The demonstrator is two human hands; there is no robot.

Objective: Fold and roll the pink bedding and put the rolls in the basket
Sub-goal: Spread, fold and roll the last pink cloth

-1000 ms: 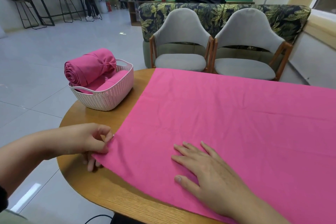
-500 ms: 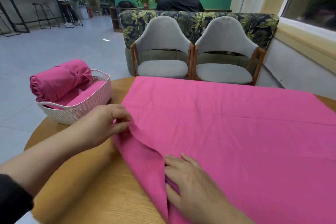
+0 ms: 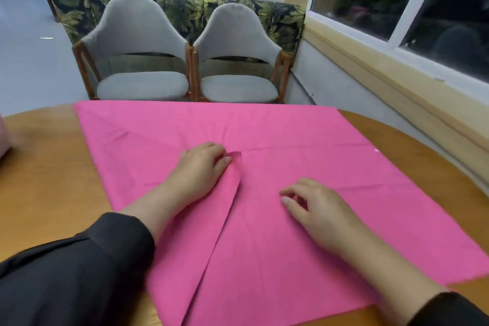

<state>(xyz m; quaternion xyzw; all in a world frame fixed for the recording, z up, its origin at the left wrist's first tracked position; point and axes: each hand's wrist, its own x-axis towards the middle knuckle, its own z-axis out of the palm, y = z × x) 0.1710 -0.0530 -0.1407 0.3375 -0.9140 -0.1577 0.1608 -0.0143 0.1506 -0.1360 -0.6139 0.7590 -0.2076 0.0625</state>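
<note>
— What has the left hand (image 3: pixel 201 169) got?
— Its fingertips pinch the folded-over corner of the flat pink cotton bedding sheet (image 3: pixel 304 167), pressed near the sheet's middle.
— And the right hand (image 3: pixel 315 209)?
— Holding nothing; fingers loosely curled, resting on the sheet just beside the fold.
— Where's the sheet?
— Spread across the round wooden table (image 3: pixel 47 180), two grey upholstered chairs (image 3: pixel 143 61) beyond it.

Bare wooden table (image 3: pixel 47 180) lies open to your left and far right of the pink sheet (image 3: pixel 304 167). Two grey chairs (image 3: pixel 143 61) stand against the far edge; the window ledge (image 3: pixel 383 69) bounds the right.
</note>
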